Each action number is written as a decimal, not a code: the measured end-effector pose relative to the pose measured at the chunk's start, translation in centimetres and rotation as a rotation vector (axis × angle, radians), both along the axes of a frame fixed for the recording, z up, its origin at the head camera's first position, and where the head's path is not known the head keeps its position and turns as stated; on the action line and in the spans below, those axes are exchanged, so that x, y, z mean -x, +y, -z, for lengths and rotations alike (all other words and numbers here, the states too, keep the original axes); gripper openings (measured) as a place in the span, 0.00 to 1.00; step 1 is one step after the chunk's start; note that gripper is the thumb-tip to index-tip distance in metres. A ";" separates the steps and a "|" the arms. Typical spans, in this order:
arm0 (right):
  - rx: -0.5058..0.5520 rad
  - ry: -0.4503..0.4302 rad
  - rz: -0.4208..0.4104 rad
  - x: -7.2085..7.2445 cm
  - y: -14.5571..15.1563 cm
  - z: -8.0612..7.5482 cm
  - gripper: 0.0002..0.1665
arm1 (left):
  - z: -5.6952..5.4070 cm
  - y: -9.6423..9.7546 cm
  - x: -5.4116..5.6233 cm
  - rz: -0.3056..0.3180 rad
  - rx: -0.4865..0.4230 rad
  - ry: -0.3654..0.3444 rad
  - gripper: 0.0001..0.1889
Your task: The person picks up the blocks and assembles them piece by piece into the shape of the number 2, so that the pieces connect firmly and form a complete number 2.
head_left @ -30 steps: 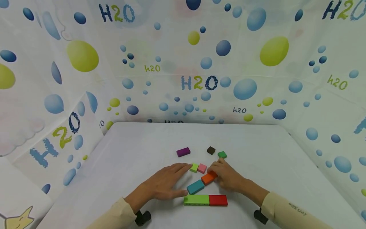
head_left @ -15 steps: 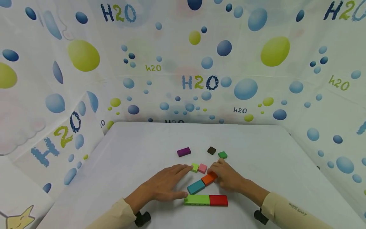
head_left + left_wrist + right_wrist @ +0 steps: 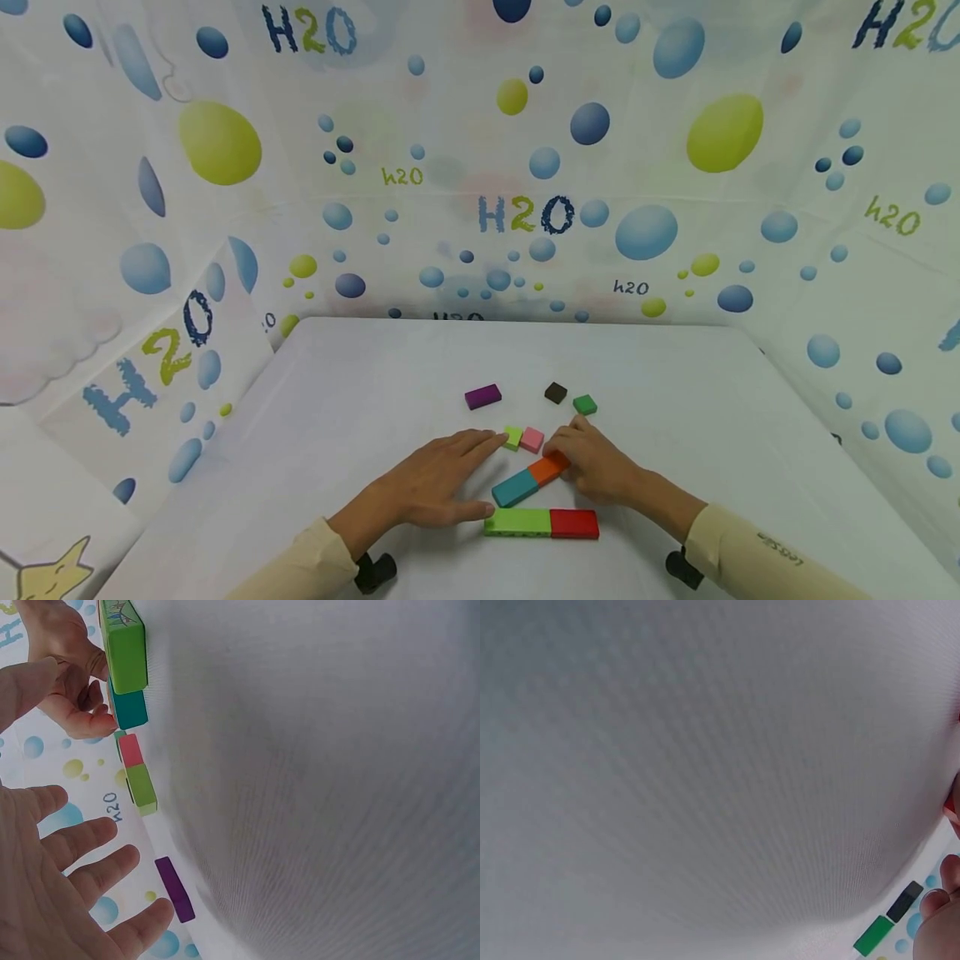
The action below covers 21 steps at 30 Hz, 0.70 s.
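Note:
My right hand (image 3: 600, 467) pinches an orange block (image 3: 547, 469) near its far right end. That block meets the end of a teal block (image 3: 514, 488), and both slant up to the right. My left hand (image 3: 431, 483) lies to the left with fingers spread, holding nothing. Its index fingertip is beside a lime cube (image 3: 513, 438), which sits against a pink cube (image 3: 532, 440); whether it touches cannot be told. The thumb tip is at the left end of a long lime block (image 3: 517, 522), which has a red block (image 3: 574, 524) against its right end.
Farther back on the white table (image 3: 360, 367) lie a purple block (image 3: 483, 397), a dark brown cube (image 3: 556, 392) and a green block (image 3: 585, 404). A patterned curtain (image 3: 420, 108) stands behind the table's far edge and along its sides.
The orange block has turned slightly and now sits in line with the teal block, where a small step showed between them before. Both hands stay almost in place.

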State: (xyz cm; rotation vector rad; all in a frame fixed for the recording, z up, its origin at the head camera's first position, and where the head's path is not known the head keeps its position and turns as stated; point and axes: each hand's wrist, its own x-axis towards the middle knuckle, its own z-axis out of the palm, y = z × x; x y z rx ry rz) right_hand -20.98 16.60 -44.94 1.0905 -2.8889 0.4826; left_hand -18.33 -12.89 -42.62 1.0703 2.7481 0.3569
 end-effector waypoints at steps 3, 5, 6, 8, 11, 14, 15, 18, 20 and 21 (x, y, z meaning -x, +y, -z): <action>-0.004 -0.003 0.008 -0.1 0.0 -0.1 0.21 | 0.0 0.1 0.0 0.001 -0.002 0.007 0.45; -0.002 -0.005 0.013 -0.2 0.0 -0.1 0.21 | 0.0 0.1 -0.1 0.001 0.001 0.005 0.45; 0.000 -0.006 0.015 -0.2 0.0 -0.1 0.21 | 0.0 0.1 0.0 0.001 0.003 0.002 0.45; 0.006 -0.011 0.016 -0.3 0.0 -0.1 0.21 | 0.0 0.2 0.0 0.001 0.007 -0.005 0.45; 0.017 -0.024 0.016 -0.3 0.1 -0.1 0.22 | 0.1 0.3 0.0 0.001 0.012 -0.014 0.45; 0.024 -0.026 0.011 -0.3 0.1 -0.1 0.22 | 0.0 0.5 -0.1 0.004 0.010 -0.012 0.45; 0.025 -0.023 0.009 -0.3 0.1 -0.1 0.22 | 0.0 0.5 -0.1 0.007 0.008 -0.011 0.45; 0.030 -0.015 0.002 -0.3 0.2 0.0 0.23 | -0.1 0.7 -0.1 0.016 0.004 -0.007 0.45; 0.034 -0.012 0.000 -0.3 0.2 0.0 0.24 | -0.1 0.8 -0.2 0.020 0.000 -0.008 0.44; 0.034 -0.012 -0.001 -0.2 0.3 0.0 0.24 | -0.2 0.9 -0.2 0.023 -0.002 -0.007 0.44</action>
